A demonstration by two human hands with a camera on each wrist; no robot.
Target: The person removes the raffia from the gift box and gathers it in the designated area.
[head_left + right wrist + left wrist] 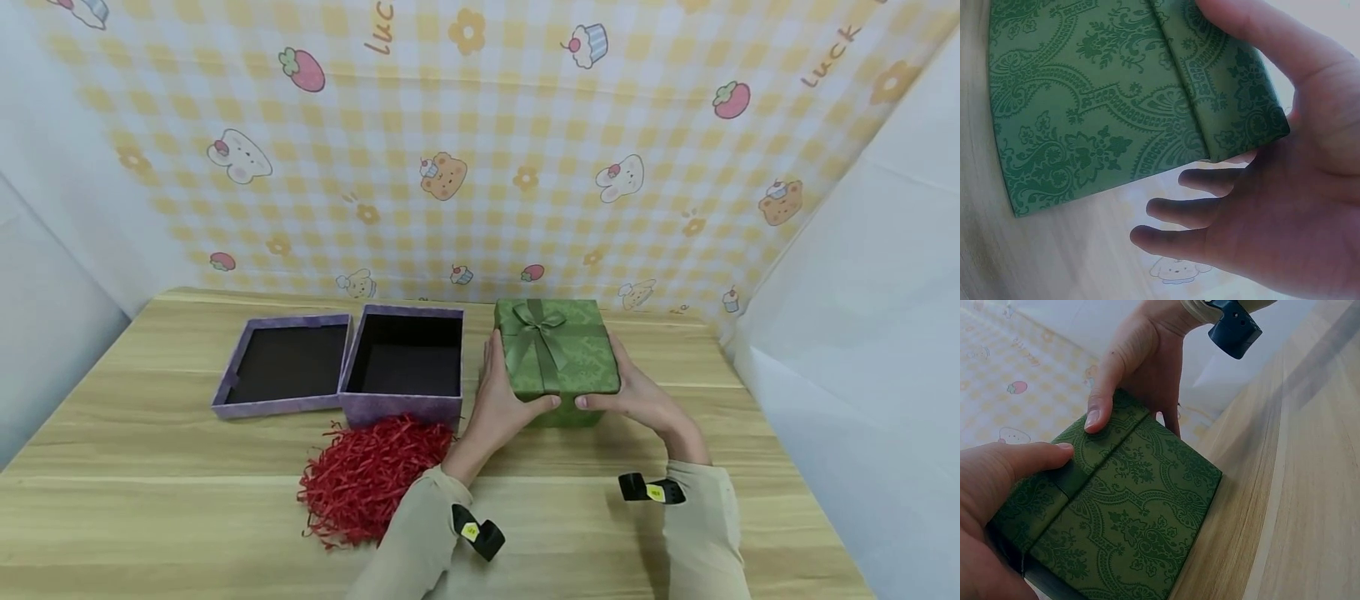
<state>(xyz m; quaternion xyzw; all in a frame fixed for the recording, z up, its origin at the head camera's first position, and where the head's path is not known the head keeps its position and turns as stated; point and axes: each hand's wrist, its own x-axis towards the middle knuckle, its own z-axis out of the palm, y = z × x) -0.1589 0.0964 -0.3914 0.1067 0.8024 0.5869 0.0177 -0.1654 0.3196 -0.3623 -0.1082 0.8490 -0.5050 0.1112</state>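
Note:
A green patterned gift box (pixel 570 414) stands at the right of the table, its lid (pixel 585 354) on and topped by a ribbon bow (pixel 538 327). My left hand (pixel 504 400) holds the lid from the left, thumb on its front face. From the right, my right hand (pixel 641 396) grips the same lid, its thumb also at the front. In the left wrist view both thumbs press the lid's front band above the box's front wall (pixel 1141 519). The right wrist view shows several fingers of that hand spread past the box's side.
Left of the green box stands an open purple box (pixel 405 408) with a dark inside. Its purple lid (pixel 277 410) lies inside-up beside it. A heap of red shredded paper (pixel 371 475) sits in front, near my left forearm. A checked cloth (pixel 480 225) hangs behind the table.

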